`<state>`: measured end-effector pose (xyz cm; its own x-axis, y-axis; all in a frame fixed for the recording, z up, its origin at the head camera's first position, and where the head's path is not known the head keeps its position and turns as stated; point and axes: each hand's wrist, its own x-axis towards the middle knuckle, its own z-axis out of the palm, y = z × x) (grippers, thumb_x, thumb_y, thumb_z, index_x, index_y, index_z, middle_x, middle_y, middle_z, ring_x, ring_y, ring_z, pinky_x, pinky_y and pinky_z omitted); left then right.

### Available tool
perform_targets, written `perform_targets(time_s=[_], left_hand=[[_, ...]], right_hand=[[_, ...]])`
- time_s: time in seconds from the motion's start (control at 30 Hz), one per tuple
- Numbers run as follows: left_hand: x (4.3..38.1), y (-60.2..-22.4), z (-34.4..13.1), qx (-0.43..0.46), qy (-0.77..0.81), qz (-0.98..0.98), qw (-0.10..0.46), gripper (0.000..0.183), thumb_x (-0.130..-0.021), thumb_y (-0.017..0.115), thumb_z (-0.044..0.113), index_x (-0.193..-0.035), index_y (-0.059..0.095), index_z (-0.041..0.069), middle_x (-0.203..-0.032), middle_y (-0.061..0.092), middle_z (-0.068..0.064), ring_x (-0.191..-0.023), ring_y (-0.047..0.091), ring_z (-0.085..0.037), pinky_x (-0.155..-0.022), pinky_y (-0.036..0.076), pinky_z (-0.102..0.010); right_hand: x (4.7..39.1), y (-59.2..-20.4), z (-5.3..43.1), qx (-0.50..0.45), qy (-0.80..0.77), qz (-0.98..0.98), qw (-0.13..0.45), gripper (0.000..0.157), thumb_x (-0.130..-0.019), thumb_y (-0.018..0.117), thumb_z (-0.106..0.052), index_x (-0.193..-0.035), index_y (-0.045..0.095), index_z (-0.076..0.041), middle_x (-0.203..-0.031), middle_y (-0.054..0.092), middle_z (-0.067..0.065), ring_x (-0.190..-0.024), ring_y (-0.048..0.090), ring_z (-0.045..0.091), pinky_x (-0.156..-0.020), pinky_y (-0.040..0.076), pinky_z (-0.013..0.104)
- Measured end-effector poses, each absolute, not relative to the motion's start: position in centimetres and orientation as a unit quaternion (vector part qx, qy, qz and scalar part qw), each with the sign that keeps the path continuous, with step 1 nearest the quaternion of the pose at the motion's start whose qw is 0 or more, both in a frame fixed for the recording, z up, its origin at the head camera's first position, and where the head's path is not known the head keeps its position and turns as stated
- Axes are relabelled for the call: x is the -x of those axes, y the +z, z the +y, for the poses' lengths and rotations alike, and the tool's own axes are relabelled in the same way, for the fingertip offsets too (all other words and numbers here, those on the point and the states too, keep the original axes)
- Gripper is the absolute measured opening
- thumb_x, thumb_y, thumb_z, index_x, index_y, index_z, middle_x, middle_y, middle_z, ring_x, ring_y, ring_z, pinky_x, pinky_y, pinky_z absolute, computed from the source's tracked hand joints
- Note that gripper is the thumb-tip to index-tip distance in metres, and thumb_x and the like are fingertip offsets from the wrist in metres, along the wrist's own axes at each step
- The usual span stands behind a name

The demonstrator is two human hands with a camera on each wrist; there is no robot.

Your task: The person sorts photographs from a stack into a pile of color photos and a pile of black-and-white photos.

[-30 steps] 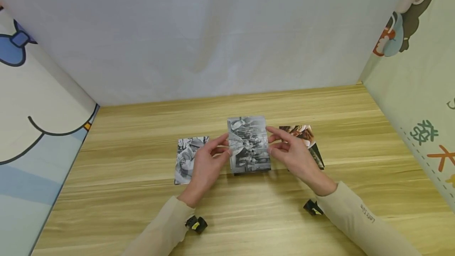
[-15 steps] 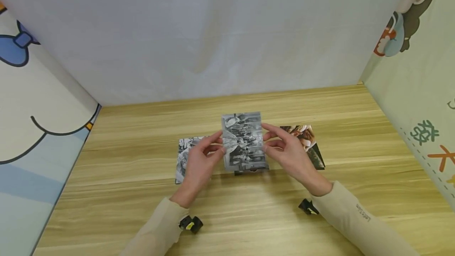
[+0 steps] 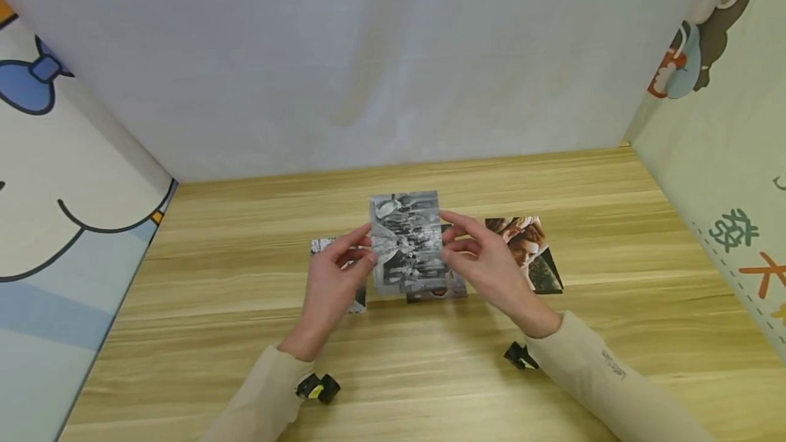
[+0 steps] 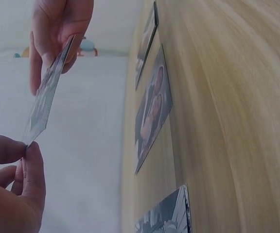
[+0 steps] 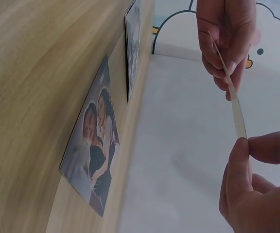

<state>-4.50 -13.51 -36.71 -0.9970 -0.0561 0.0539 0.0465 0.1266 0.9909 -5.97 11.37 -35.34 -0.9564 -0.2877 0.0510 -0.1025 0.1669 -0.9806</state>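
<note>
A black-and-white photo [image 3: 408, 241] showing a crowd is held up above the table between both hands. My left hand [image 3: 334, 285] pinches its left edge, and my right hand [image 3: 488, 264] pinches the opposite edge. In the left wrist view the raised photo [image 4: 47, 94] stands well apart from the tabletop. Beneath it lies a middle photo of two people [image 5: 96, 141], partly covered by the raised one in the head view. Under my left hand lies another black-and-white photo [image 3: 359, 302], mostly hidden by that hand. Beyond my right wrist lies a colour photo [image 3: 531, 251].
The wood-grain table [image 3: 430, 374] meets a pale cloth wall [image 3: 393, 60] at the back. Cartoon-printed panels [image 3: 80, 155] stand along the left and right sides. A small black wrist device [image 3: 318, 387] hangs by the left cuff, with a similar device [image 3: 520, 356] by the right.
Both hands have carried the crowd photo to the left and slightly up in the head view. More of the middle photo now shows, while the left photo is more covered.
</note>
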Motion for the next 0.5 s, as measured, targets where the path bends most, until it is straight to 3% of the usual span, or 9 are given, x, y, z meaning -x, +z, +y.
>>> perform_targets(time_s=[0.5], left_hand=[[4.3,-36.5,-15.5,-0.025,-0.655,-0.753,0.057,0.044,-0.091,0.07,-0.007,-0.135,0.067,0.0,-0.116,0.067,-0.019,-0.096,0.066,-0.01,-0.085,0.057,-0.018]], right_hand=[[6.2,-35.3,9.0,0.141,-0.642,0.75,0.074,0.058,-0.098,0.064,0.002,-0.153,0.049,-0.007,-0.12,0.06,0.015,-0.105,0.064,0.026,-0.09,0.058,0.03]])
